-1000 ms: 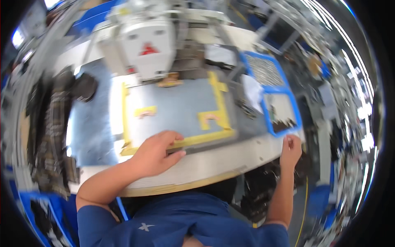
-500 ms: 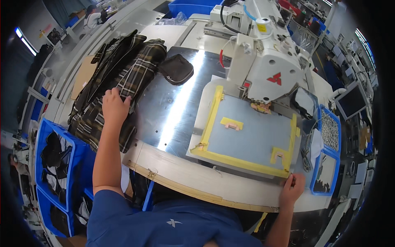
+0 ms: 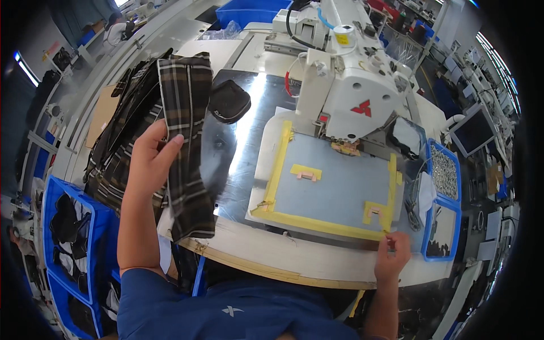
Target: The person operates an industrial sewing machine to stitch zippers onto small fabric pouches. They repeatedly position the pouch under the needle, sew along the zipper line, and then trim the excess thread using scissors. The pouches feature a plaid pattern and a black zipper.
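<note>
My left hand [image 3: 156, 147] grips a brown, black and white plaid fabric piece [image 3: 190, 170] with a zipper along it, held up beside a pile of plaid garments [image 3: 113, 175]. A small black pouch [image 3: 229, 102] lies right of this piece on the steel plate [image 3: 241, 153]. A white sewing machine [image 3: 362, 93] stands over a grey template [image 3: 334, 187] edged with yellow tape, with small yellow-taped blocks on it. My right hand [image 3: 391, 249] is closed at the template's front right corner; what it holds, if anything, is hidden.
Blue trays [image 3: 445, 170] at the right hold small metal parts and dark pieces. Stacked blue crates [image 3: 79, 243] with fabric stand lower left, a blue bin [image 3: 255, 8] at the back. A monitor [image 3: 471, 130] is at the right. A co-worker [image 3: 116, 34] is at the back left.
My left hand moved from the table's front onto the plaid pile at the left and has now lifted a plaid piece from it. My right hand has stayed by the front right of the machine bed.
</note>
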`<state>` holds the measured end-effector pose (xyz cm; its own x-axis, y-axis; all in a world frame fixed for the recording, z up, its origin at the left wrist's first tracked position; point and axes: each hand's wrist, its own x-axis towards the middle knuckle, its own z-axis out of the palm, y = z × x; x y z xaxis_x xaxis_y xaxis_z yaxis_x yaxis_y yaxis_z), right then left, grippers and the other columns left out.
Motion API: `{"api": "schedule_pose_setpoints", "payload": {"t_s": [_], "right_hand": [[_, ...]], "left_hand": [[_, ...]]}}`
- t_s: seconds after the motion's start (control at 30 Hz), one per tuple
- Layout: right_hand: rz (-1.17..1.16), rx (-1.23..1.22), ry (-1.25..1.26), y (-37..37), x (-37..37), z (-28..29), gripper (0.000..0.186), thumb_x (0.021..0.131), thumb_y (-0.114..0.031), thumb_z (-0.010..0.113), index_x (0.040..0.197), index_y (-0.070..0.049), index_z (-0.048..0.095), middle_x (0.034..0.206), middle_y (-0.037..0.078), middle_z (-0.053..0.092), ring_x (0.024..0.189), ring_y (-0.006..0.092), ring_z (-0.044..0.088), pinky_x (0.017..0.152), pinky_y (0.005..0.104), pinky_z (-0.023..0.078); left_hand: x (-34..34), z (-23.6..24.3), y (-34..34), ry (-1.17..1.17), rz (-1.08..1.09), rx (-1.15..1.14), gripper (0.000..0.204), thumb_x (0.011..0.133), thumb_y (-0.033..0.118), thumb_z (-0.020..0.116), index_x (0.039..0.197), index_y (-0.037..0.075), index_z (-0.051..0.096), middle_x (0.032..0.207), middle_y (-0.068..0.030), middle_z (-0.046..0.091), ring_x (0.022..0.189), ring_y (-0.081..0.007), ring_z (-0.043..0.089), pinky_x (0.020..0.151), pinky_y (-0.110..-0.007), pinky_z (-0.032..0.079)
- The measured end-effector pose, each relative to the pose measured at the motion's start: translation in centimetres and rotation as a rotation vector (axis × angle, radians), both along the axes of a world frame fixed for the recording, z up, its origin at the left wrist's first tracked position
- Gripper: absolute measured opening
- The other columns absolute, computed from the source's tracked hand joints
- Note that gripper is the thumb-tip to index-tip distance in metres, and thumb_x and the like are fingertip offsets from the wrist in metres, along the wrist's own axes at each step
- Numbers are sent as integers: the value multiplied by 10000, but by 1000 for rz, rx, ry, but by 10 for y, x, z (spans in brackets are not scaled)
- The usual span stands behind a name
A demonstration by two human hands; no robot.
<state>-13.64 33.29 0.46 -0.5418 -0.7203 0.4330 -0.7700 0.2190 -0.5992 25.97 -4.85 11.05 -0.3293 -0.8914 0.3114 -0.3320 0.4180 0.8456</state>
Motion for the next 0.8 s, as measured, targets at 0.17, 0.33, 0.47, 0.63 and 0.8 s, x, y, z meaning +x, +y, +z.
{"api": "schedule_pose_setpoints", "payload": {"t_s": [0.17,0.33,0.47,0.63,0.8], "right_hand": [[482,46,-700,-55,59,51,611,852,-174,868,1385,-6,622,1222,148,704,1067,272,731,938,373,593],[573,2,-1006,-91,97,72,655,883,-249,891,1425,-14,607,1281,114,717,1210,196,673,1044,404,548],[305,-7,-1100,-82,79,49,346,1008,-93,740,1334,-1,672,1183,90,765,1081,152,714,942,347,581],[435,-152,-1367,-81,81,40,352,1033,-106,728,1356,17,662,1218,79,767,1104,153,713,960,349,581],[320,69,-899,-98,74,48,436,987,-155,796,1362,12,650,1254,119,760,1138,192,720,984,358,575]], "left_hand": [[-77,16,80,-97,-477,-252,101,916,46,728,987,-13,687,1211,-268,698,792,-345,698,682,-392,544],[-139,-2,128,59,-1066,-54,214,1010,156,733,1137,3,653,1474,-376,569,988,-451,733,870,-431,597],[-153,-42,108,219,-732,59,318,955,173,797,1192,7,665,1316,-225,672,989,-237,682,942,-382,553],[-179,-29,92,122,-1050,882,490,916,155,863,1331,-6,658,1294,-104,714,1180,-162,657,979,-344,539],[-201,-27,95,364,-755,675,438,978,20,786,1395,24,655,1368,-71,697,1255,-178,651,1076,-355,523]]}}
